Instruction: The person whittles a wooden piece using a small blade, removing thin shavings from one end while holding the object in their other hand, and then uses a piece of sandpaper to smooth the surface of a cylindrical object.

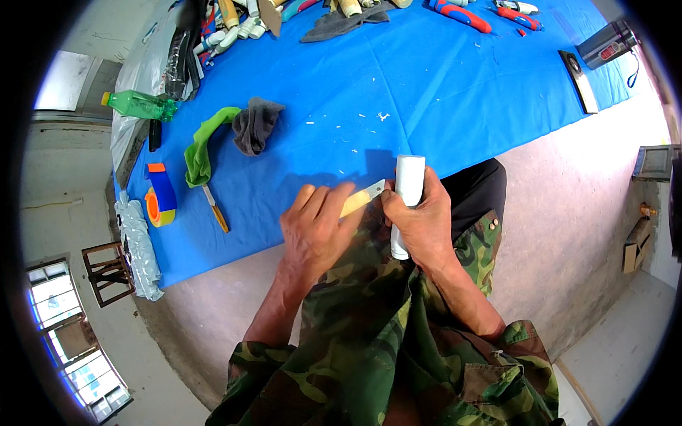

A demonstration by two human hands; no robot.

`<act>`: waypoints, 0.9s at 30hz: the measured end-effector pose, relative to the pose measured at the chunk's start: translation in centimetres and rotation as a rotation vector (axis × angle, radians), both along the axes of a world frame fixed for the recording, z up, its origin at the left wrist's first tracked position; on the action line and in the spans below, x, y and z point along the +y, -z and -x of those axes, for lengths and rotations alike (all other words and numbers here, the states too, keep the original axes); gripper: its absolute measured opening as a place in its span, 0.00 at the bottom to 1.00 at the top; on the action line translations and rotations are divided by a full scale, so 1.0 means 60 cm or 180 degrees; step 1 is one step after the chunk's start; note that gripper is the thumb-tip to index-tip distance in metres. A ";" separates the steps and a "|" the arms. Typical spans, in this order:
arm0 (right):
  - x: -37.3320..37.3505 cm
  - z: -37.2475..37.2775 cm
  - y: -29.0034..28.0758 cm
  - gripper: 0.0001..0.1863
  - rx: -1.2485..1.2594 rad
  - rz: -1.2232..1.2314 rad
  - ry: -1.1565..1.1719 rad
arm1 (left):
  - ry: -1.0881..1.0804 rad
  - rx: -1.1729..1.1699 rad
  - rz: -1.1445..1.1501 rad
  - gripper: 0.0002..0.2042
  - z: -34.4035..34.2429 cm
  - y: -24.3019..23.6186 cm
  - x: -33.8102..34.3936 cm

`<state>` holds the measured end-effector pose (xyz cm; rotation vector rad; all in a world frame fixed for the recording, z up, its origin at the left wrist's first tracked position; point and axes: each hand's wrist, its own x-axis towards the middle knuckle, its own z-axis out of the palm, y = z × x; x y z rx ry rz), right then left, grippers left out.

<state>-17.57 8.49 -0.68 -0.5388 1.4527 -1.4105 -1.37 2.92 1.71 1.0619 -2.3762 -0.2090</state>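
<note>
My right hand is closed round a white cylinder, thumb across its front, holding it upright over my lap near the table's edge. Beside it, my left hand, partly smeared by motion, has its fingers bent about a flat metal blade-like strip wrapped in pale yellow. The strip's bare metal end has small holes and reaches the fingertips of my right hand. Whether those fingertips also grip it is hidden.
On the blue cloth lie a yellow-handled knife, a green cloth, a grey cloth, a tape roll and white scraps. Farther out are a green bottle, red-blue tools and a dark mug.
</note>
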 end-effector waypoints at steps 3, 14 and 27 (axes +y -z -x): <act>-0.001 0.000 -0.005 0.16 0.0120 0.0006 -0.0014 | -0.0047 0.0101 -0.0231 0.15 0.000 0.001 -0.001; -0.003 -0.001 -0.009 0.15 0.0003 0.0123 0.0030 | -0.0209 0.0460 -0.0391 0.14 0.001 0.018 0.002; -0.005 0.013 -0.014 0.15 -0.0862 0.0146 -0.0063 | -0.0183 0.0578 -0.0355 0.17 -0.003 0.012 0.000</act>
